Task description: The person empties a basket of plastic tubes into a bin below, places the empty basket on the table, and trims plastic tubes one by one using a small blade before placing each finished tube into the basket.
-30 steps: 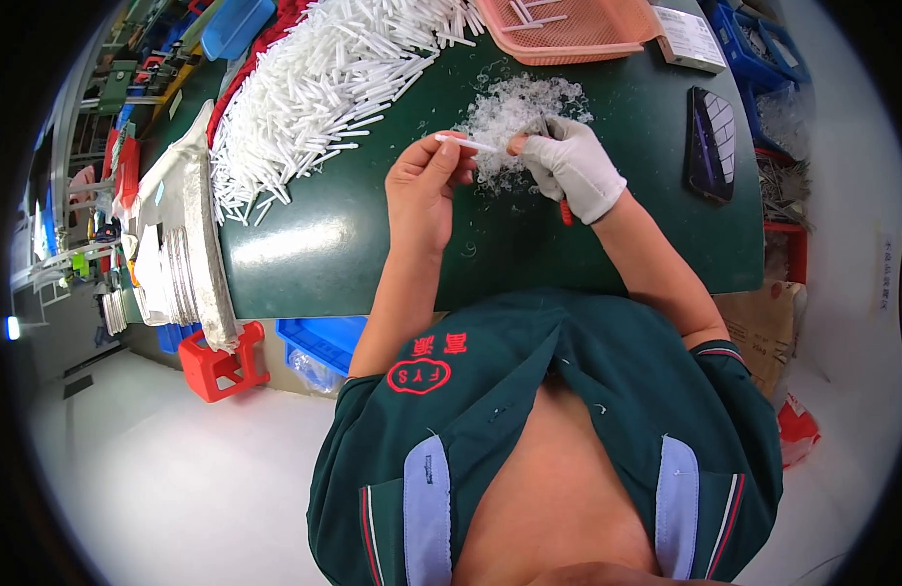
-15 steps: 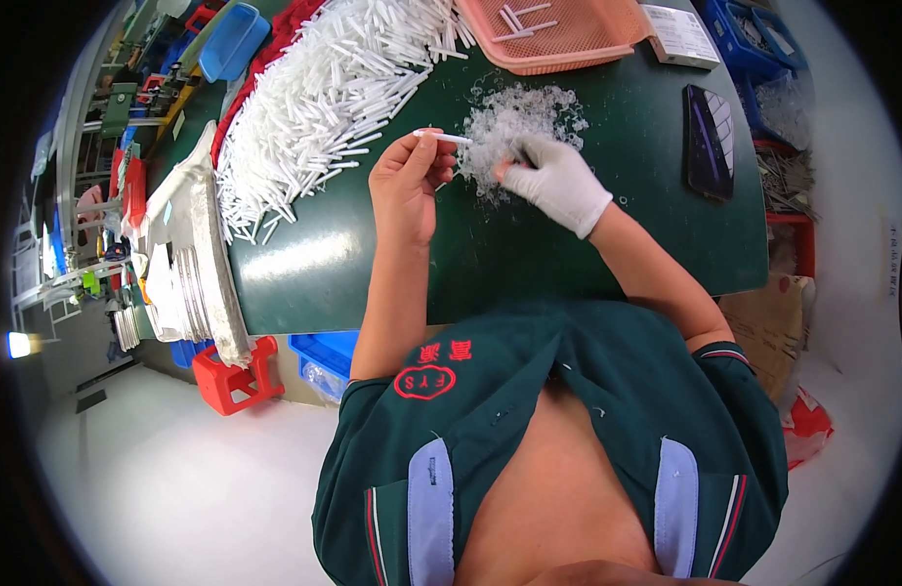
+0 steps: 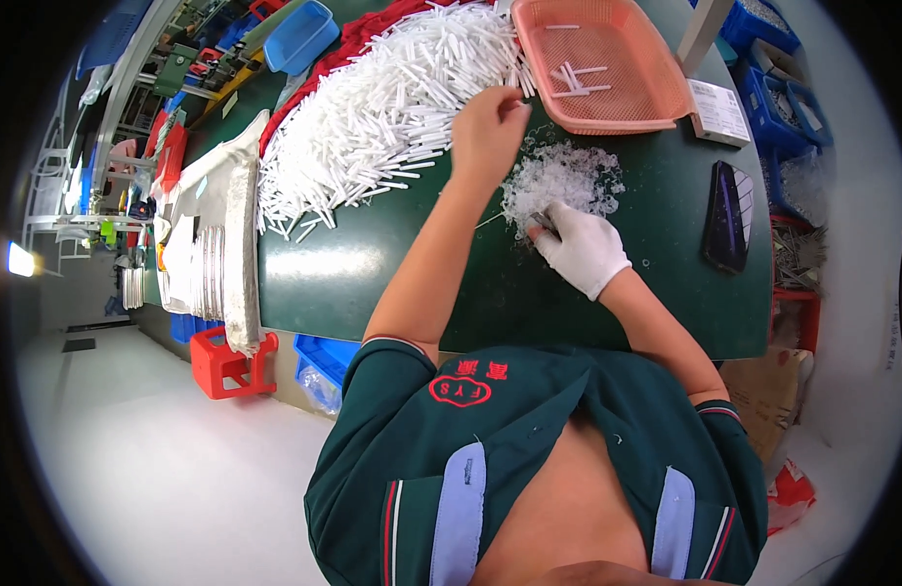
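My left hand (image 3: 485, 137), bare, is raised over the right edge of a big heap of white plastic tubes (image 3: 392, 117), close to the peach basket (image 3: 622, 122). Its fingers are curled together, and whatever is between them is hidden. My right hand (image 3: 580, 249) wears a white glove with bare fingertips showing. Those fingertips are pinched at the near edge of a loose pile of small clear rings (image 3: 573, 181); what they grip is too small to make out. Several white tubes (image 3: 583, 92) lie inside the basket.
A phone (image 3: 729, 215) lies on the green table (image 3: 363, 283) at the right, below a white box (image 3: 717, 112). Red cloth (image 3: 348, 44) edges the heap, with a blue tray (image 3: 300, 37) behind. A red stool (image 3: 233, 363) stands at the lower left.
My left hand, which held a white tube beside the clear rings, has moved up toward the basket; the tube no longer shows. My right hand stays at the rings. The whole view has shifted.
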A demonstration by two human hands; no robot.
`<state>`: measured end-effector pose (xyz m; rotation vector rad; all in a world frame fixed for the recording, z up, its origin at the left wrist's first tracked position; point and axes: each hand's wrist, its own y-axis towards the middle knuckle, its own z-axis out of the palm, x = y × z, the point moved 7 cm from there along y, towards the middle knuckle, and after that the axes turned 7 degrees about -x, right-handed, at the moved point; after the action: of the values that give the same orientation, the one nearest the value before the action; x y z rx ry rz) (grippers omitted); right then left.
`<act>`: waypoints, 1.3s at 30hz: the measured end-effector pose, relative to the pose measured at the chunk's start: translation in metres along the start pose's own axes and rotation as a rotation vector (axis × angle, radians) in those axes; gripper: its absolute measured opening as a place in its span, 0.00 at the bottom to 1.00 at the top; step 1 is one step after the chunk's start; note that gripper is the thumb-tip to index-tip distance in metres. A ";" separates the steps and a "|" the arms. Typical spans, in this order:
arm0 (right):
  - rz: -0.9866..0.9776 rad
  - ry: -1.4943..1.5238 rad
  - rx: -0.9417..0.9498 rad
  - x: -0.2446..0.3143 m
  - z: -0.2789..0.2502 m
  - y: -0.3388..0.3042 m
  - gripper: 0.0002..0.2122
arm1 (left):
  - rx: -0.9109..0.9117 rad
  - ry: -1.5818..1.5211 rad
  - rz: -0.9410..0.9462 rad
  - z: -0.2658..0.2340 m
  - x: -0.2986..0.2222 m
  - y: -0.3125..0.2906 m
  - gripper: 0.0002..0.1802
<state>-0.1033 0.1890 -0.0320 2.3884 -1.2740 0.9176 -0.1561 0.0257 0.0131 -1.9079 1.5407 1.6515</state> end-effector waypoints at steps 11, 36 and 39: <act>-0.061 0.039 -0.034 0.006 -0.003 -0.001 0.13 | 0.290 0.925 0.185 -0.030 0.061 -0.009 0.11; -0.203 0.224 -0.225 0.012 -0.025 -0.005 0.20 | 0.290 -0.036 -0.022 -0.045 -0.030 -0.109 0.10; -0.219 0.225 -0.248 0.015 -0.025 -0.007 0.20 | 0.286 -0.023 -0.013 -0.045 -0.030 -0.111 0.10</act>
<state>-0.1017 0.1964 -0.0031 2.1140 -0.9596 0.8762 -0.0378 0.0606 0.0033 -1.7387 1.6492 1.3562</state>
